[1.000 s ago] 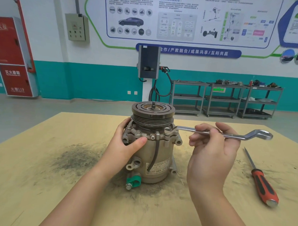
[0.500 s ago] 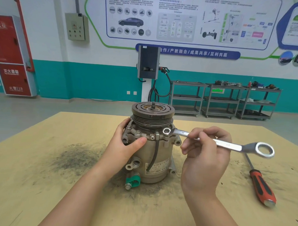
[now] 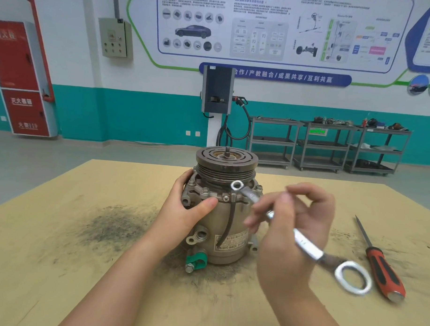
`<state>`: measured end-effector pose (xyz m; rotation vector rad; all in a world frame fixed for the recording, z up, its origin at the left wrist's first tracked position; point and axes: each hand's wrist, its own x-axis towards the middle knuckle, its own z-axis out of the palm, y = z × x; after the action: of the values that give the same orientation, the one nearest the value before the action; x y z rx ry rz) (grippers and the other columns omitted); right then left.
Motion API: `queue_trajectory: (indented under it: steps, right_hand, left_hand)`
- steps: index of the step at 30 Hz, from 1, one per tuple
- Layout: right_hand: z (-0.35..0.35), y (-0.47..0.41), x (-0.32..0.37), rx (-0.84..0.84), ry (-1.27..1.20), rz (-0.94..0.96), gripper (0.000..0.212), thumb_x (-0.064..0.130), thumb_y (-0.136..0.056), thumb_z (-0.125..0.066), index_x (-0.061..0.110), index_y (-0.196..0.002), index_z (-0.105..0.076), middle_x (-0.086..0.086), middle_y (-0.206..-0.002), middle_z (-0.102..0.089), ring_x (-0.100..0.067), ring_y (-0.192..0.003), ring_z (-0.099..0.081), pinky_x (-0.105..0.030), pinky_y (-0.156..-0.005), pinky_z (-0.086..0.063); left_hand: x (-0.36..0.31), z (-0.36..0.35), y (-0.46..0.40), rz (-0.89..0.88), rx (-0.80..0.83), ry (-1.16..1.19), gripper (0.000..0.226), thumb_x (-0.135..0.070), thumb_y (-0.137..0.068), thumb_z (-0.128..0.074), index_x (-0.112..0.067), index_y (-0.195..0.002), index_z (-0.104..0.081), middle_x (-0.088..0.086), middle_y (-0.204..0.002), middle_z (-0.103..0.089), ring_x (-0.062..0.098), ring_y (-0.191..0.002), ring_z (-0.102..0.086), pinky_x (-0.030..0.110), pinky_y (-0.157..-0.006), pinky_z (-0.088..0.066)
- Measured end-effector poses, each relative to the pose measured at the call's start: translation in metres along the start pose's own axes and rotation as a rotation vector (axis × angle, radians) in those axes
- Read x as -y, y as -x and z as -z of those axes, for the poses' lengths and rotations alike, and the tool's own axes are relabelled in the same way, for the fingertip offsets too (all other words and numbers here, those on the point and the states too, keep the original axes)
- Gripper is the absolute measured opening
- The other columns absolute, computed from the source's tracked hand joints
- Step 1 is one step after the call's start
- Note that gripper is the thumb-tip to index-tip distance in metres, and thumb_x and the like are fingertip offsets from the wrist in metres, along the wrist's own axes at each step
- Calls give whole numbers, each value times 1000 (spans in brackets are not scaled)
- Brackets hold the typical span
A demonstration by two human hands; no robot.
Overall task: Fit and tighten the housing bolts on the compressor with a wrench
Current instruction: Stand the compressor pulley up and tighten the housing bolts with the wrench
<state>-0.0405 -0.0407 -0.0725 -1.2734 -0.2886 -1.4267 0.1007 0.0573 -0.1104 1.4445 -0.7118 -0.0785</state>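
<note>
Two hands work on a compressor that stands on a table.

The right hand (image 3: 292,226) has its fingers (image 3: 258,213) curled around the middle of a silver wrench (image 3: 303,244), and it looks a bit blurry. The small ring end of the wrench sits up by the bolts (image 3: 258,188) near the top of the compressor (image 3: 224,212); I cannot tell if it is on one. The big ring end sticks out low on the right. The left hand (image 3: 185,210) holds the compressor's left side, thumb pressed on the front. The compressor stands upright in the middle of the tan table (image 3: 60,230), on a dark dirty patch. A red screwdriver (image 3: 381,263) lies on the table, just beside the wrench's big end.
</note>
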Motion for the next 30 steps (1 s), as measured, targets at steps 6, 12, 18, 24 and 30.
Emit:
queue_trajectory:
  steps: [6, 12, 18, 24, 30]
  right_hand:
    - [15, -22, -5, -213, -46, -256, 11, 11, -89, -40, 20, -94, -44, -3, -56, -60, -18, -40, -51, -23, -40, -39]
    - [25, -37, -9, -275, -143, -447, 20, -3, -92, -36, 14, -90, -46, -2, -53, -56, -17, -37, -47, -21, -37, -34]
    - [31, -45, -10, -292, -183, -556, 12, 3, -97, -42, 12, -91, -47, 1, -52, -58, -14, -36, -46, -19, -36, -33]
    - [17, -22, -13, -285, -1, -212, 22, 31, -100, -46, 18, -82, -47, 0, -57, -60, -15, -39, -52, -20, -40, -39]
    - [10, -3, -19, -157, 130, 89, 26, 29, -97, -45, 36, -76, -57, 3, -62, -56, -19, -51, -54, -30, -52, -44]
  left_hand:
    - [-3, -1, 1, 8, -2, -12, 93, -62, -57, -77, -46, -139, -36, -16, -130, -60, 0, -112, -63, 24, -88, -57]
    - [-4, -1, 1, 6, 1, -25, 93, -64, -56, -76, -47, -139, -35, -18, -130, -59, -3, -111, -63, 21, -86, -57]
    - [-4, -2, 1, -3, 0, -8, 90, -60, -59, -76, -46, -138, -35, -19, -129, -58, -5, -110, -62, 15, -81, -55]
    - [-3, -1, 1, 6, -1, -24, 93, -62, -58, -76, -46, -140, -34, -18, -130, -58, -1, -113, -62, 22, -87, -57]
    - [-1, -2, -1, 9, -4, 7, 76, -63, -58, -80, -58, -123, -41, -27, -116, -66, -6, -107, -64, 11, -75, -53]
